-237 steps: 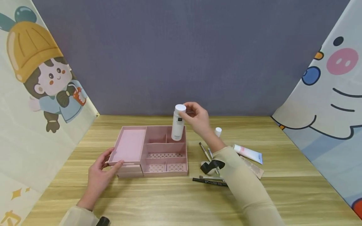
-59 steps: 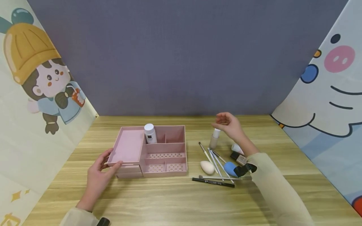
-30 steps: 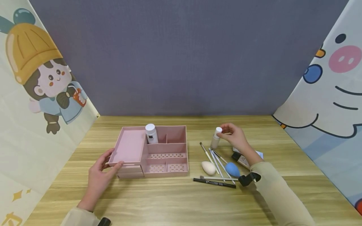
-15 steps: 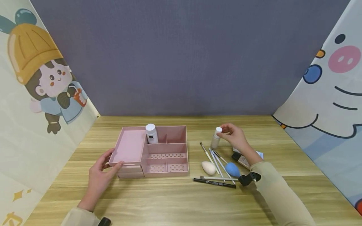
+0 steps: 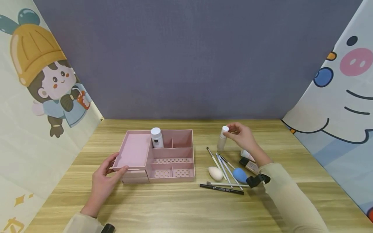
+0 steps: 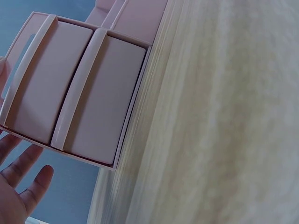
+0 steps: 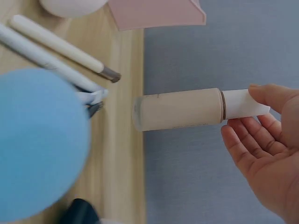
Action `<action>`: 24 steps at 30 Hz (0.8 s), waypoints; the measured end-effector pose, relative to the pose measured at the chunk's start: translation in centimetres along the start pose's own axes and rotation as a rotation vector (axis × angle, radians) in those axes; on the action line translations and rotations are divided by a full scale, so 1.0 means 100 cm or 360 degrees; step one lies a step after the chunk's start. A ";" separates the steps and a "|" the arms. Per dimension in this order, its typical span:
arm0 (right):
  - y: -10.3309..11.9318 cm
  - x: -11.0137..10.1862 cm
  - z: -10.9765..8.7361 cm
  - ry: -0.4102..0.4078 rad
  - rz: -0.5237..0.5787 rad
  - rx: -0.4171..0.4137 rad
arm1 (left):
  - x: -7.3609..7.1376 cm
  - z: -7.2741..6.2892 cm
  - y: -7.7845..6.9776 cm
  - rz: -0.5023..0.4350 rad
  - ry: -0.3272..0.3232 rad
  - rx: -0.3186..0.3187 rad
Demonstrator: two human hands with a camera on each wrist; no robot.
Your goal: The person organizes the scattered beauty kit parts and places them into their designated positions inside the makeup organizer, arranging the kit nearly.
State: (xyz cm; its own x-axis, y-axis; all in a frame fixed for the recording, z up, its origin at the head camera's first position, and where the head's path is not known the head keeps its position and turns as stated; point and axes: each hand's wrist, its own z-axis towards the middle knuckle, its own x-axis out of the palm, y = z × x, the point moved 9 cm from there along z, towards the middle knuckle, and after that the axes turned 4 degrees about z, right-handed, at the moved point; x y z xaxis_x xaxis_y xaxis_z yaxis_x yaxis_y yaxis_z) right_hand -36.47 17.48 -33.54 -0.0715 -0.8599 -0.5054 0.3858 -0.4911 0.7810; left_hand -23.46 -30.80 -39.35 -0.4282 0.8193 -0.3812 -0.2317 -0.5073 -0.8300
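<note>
My right hand (image 5: 243, 137) pinches the white cap of a small bottle of beige liquid foundation (image 7: 182, 110) between thumb and fingers. The bottle is upright, just behind the brushes in the head view. My left hand (image 5: 103, 181) holds the front left corner of a pink cosmetics organizer (image 5: 135, 150), thumb on the front edge and fingers along the left side. Two shut drawers (image 6: 100, 95) face the left wrist camera. A white bottle (image 5: 157, 139) stands in the organizer's back row, in the compartment beside the flat top.
Right of the organizer lie several makeup brushes (image 5: 222, 166), a cream makeup sponge (image 5: 215, 173), a blue sponge (image 5: 240, 175) and a black pen (image 5: 221, 189). A black-capped bottle (image 5: 251, 166) and a white-capped tube (image 5: 247, 155) lie partly behind my right forearm.
The white bottle went from my right hand into the organizer's back row. My right hand then moved right, took the foundation bottle by its cap and raised it slightly. The left hand stayed put.
</note>
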 end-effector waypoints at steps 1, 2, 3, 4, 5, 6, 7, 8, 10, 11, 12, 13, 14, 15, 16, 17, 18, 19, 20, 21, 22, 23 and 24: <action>0.002 -0.001 0.001 -0.0002 0.0003 -0.0004 | 0.000 0.000 0.000 0.0002 0.0000 0.0000; 0.003 -0.001 0.003 -0.0006 0.0001 -0.0007 | 0.000 0.000 0.000 -0.0001 -0.0001 0.0002; 0.005 -0.001 0.004 -0.0006 0.0001 -0.0009 | 0.000 0.000 0.000 -0.0004 -0.0001 0.0003; 0.008 -0.002 0.006 -0.0007 -0.0001 -0.0012 | 0.000 0.000 0.000 -0.0006 -0.0004 0.0004; 0.009 -0.002 0.007 -0.0009 -0.0005 -0.0014 | 0.000 0.000 -0.001 -0.0013 -0.0006 0.0006; 0.011 -0.002 0.009 -0.0009 -0.0006 -0.0015 | 0.000 0.000 -0.001 -0.0016 -0.0008 0.0007; 0.013 -0.002 0.010 -0.0010 -0.0011 -0.0014 | 0.000 0.000 -0.001 -0.0013 -0.0009 0.0008; 0.015 -0.002 0.011 -0.0009 -0.0013 -0.0020 | 0.000 0.000 -0.001 -0.0017 -0.0011 0.0009; 0.020 -0.002 0.014 -0.0010 -0.0013 -0.0032 | 0.000 0.000 -0.001 -0.0019 -0.0014 0.0014; 0.022 -0.002 0.015 -0.0011 -0.0014 -0.0037 | 0.000 0.000 -0.001 -0.0023 -0.0013 0.0019; 0.024 -0.001 0.016 -0.0010 -0.0014 -0.0041 | 0.000 0.000 -0.002 -0.0024 -0.0013 0.0024; 0.026 -0.001 0.017 -0.0010 -0.0014 -0.0043 | 0.000 0.000 -0.002 -0.0026 -0.0011 0.0030; 0.028 -0.001 0.018 -0.0009 -0.0014 -0.0046 | 0.000 0.000 -0.003 -0.0033 -0.0009 0.0036; 0.030 -0.001 0.019 -0.0009 -0.0013 -0.0045 | 0.000 0.000 -0.003 -0.0035 -0.0007 0.0041; 0.033 0.000 0.020 -0.0006 -0.0016 -0.0045 | 0.000 0.000 -0.003 -0.0037 -0.0006 0.0043; 0.035 0.000 0.021 -0.0005 -0.0021 -0.0044 | 0.000 0.000 -0.003 -0.0040 -0.0005 0.0043; 0.037 0.001 0.022 -0.0001 -0.0023 -0.0045 | 0.000 -0.001 -0.003 -0.0038 -0.0006 0.0040; 0.040 0.001 0.024 0.0001 -0.0022 -0.0044 | 0.000 -0.001 -0.003 -0.0036 -0.0006 0.0038; 0.042 0.001 0.025 0.0004 -0.0029 -0.0044 | 0.000 -0.001 -0.003 -0.0036 -0.0005 0.0035; 0.045 0.002 0.026 0.0006 -0.0033 -0.0045 | 0.000 -0.001 -0.003 -0.0035 -0.0002 0.0030; 0.047 0.003 0.027 0.0010 -0.0034 -0.0046 | 0.000 -0.001 -0.002 -0.0032 0.0002 0.0026; 0.050 0.004 0.029 0.0013 -0.0039 -0.0045 | 0.000 -0.001 -0.001 -0.0026 0.0006 0.0020; 0.052 0.005 0.030 0.0019 -0.0037 -0.0042 | 0.000 0.000 0.000 -0.0020 0.0009 0.0014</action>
State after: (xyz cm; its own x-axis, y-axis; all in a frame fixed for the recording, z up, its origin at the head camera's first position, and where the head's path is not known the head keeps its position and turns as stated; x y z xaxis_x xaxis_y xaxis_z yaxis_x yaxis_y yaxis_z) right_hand -37.26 14.13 -28.62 -0.0700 -0.8465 -0.5278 0.4083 -0.5070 0.7591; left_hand -23.39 -30.80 -39.32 -0.4203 0.8271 -0.3732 -0.2445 -0.4992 -0.8313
